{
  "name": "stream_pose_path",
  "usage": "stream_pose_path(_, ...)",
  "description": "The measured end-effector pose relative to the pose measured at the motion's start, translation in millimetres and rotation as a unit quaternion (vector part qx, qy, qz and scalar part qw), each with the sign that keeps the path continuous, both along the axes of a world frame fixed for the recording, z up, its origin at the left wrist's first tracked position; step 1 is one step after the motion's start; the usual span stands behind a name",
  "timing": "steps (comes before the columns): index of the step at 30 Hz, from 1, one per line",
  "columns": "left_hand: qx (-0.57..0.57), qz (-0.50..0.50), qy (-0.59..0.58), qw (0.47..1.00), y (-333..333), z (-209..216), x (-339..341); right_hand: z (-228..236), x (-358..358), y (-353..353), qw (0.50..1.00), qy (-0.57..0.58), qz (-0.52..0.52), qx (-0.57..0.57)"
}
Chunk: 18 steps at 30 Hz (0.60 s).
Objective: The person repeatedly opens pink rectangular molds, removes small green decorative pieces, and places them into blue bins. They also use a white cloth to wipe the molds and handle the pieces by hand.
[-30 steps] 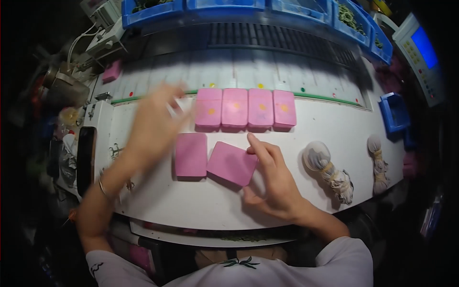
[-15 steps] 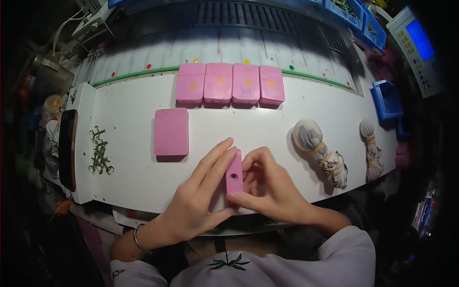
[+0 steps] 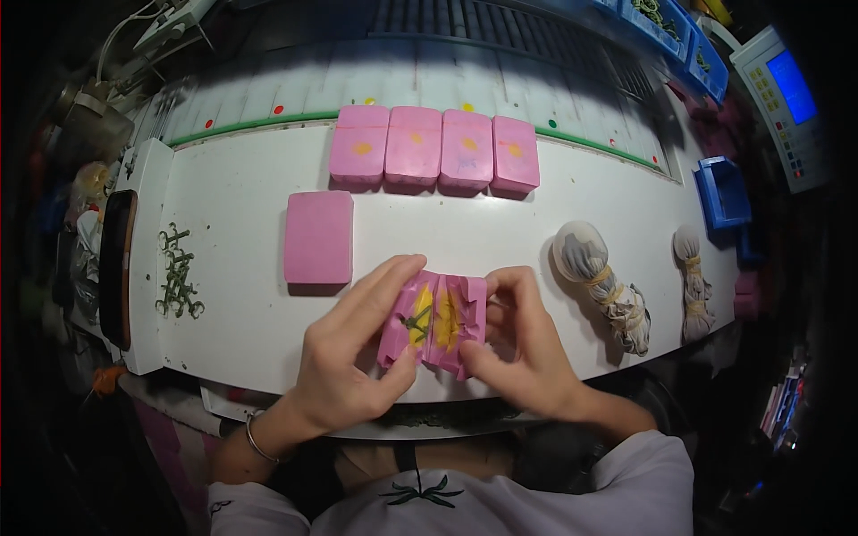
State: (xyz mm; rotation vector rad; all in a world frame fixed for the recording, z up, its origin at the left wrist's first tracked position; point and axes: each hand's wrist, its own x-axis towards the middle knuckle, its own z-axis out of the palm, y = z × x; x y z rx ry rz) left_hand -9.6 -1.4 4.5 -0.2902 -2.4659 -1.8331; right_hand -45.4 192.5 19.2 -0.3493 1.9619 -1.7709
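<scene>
A pink rubber mold (image 3: pixel 475 304) is parted between my hands near the front of the white table. Its two halves lie side by side, their inner faces jagged and yellow in the middle. On the left half sits a small branched green wax piece (image 3: pixel 414 322). My left hand (image 3: pixel 340 357) grips the left half, thumb at its lower edge and fingers along its outer side. My right hand (image 3: pixel 527 362) holds the right half, with the thumb at its lower corner and the fingers partly hidden behind it.
One closed pink mold (image 3: pixel 319 237) lies left of centre; several more, such as this mold (image 3: pixel 360 147), stand in a row behind. Green wax pieces (image 3: pixel 180 277) lie at left by a phone (image 3: pixel 118 268). Tied cloth pouches (image 3: pixel 601 277) and a blue bin (image 3: pixel 724 192) are at right.
The mold between my hands was held closed on edge, a small hole facing up. Now it is spread open, its inner faces and the green piece showing. My hands have moved slightly apart.
</scene>
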Motion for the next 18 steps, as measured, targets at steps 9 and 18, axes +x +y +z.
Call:
stream_pose_path(9,0.011,0.109,0.025,0.994,20.7,-9.6,6.3,-3.0,1.7,-15.7,0.899,0.409,0.025,0.155)
stream_pose_path(18,0.234,0.137,-0.105,0.957,30.2,-4.2,-0.3,-11.5,-8.8,-15.6,0.905,0.412,-0.027,0.104)
